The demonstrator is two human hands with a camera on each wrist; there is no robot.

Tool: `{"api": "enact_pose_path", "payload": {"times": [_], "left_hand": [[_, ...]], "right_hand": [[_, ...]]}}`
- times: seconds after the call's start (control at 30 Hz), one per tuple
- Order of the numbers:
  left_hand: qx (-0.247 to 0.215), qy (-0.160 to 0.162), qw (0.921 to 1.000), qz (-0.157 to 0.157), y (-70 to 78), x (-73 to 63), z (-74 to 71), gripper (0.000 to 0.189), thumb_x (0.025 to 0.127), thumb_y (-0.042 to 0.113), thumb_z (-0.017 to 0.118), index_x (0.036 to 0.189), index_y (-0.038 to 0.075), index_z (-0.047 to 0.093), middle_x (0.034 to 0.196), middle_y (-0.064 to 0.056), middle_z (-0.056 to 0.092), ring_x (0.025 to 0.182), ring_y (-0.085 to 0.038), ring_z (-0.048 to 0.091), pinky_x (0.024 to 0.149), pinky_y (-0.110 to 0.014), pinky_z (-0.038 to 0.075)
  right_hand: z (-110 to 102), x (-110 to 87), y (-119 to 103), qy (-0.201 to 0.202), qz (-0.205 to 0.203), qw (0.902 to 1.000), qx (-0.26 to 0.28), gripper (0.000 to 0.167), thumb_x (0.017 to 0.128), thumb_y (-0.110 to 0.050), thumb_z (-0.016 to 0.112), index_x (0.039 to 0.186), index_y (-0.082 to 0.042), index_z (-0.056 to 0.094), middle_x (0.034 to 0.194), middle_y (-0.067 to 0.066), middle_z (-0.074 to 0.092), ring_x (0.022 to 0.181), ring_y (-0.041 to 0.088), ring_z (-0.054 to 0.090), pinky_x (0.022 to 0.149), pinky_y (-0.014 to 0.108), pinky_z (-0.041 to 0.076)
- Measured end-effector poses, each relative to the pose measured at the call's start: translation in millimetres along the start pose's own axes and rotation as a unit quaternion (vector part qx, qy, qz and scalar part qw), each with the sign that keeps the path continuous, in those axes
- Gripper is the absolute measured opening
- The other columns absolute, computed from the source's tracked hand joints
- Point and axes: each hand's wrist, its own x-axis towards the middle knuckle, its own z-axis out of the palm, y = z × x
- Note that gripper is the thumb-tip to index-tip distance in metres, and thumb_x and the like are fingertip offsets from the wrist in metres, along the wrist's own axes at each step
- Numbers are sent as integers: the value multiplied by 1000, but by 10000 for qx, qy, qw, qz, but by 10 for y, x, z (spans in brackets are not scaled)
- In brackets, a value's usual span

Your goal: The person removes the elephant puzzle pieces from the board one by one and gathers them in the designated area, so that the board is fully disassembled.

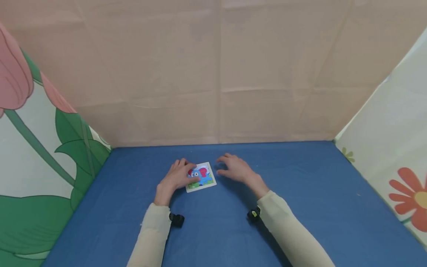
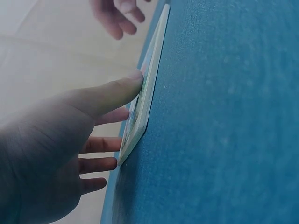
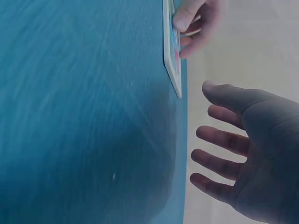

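Note:
A small flat picture board (image 1: pixel 205 179) with a pale rim lies on the blue table; it shows a blue elephant with pink ears on green grass. My left hand (image 1: pixel 176 175) is over its left side. In the left wrist view, the thumb of the left hand (image 2: pixel 60 112) touches the board's face, and its fairly straight fingers reach to the far side. To the right of the board hovers my right hand (image 1: pixel 236 168), apart from it. The right wrist view shows that hand (image 3: pixel 261 140) with spread, relaxed fingers and nothing in them.
The blue tabletop (image 1: pixel 213 237) meets a beige cloth wall (image 1: pixel 220 92) at the back. Side panels stand at both edges: a left one with a tulip and green leaves (image 1: pixel 30 222), a right one with a red flower (image 1: pixel 411 196).

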Motion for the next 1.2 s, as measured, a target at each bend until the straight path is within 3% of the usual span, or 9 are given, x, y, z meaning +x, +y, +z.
{"api": "enact_pose_path", "payload": {"times": [0.57, 0.87, 1.2], "left_hand": [[52, 75, 9999, -56, 28, 38, 0, 66, 83, 60, 71, 132, 17, 64, 114, -3, 53, 101, -20, 42, 95, -42, 39], [-268, 72, 9996, -9, 5, 34, 11, 58, 84, 55, 74, 125, 15, 66, 110, -3, 55, 100, -22, 48, 95, -45, 41], [-300, 46, 9995, 69, -15, 36, 1, 55, 83, 54, 74, 120, 13, 67, 111, -5, 57, 100, -24, 53, 97, -47, 43]], "right_hand": [[171, 253, -201, -194, 132, 9994, 242, 37, 92, -30, 70, 124, -10, 69, 120, 8, 63, 107, 26, 59, 92, 46, 51], [269, 371, -280, -173, 281, 9991, 254, 33, 92, -32, 71, 117, -11, 73, 112, 7, 63, 97, 25, 55, 86, 45, 47], [392, 461, -425, 182, 1172, 9922, 374, 35, 87, -40, 75, 109, -12, 76, 117, 8, 61, 109, 33, 52, 96, 56, 41]]}}
